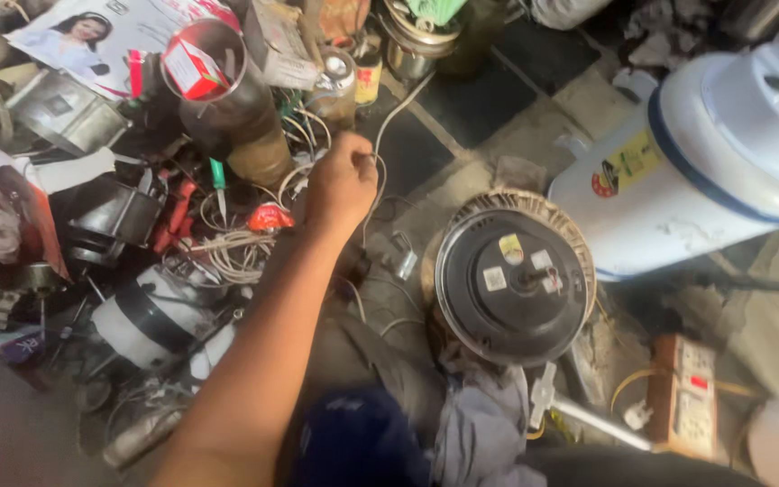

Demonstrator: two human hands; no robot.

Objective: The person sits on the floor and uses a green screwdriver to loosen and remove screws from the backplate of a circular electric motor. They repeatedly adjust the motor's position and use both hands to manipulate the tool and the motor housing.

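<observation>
Reaching up from 6 o'clock, one hand (343,183), which side cannot be told, closes around a thin white wire (391,115) that runs off toward a metal pot (412,50) at 12 o'clock. Just at the hand's 9 o'clock lies a tangle of cables (236,257) beside a red clip (270,217). A round black motor (511,284) sits at its 4 o'clock on the floor (462,135), with a white tank (705,162) at 3 o'clock and a socket board (689,397) at 5 o'clock.

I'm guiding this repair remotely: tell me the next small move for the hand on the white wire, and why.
Probably draw the white wire gently toward the black round motor: the left hand pinches it, and it runs off into the tangled wires, so a hard pull may snag.
</observation>
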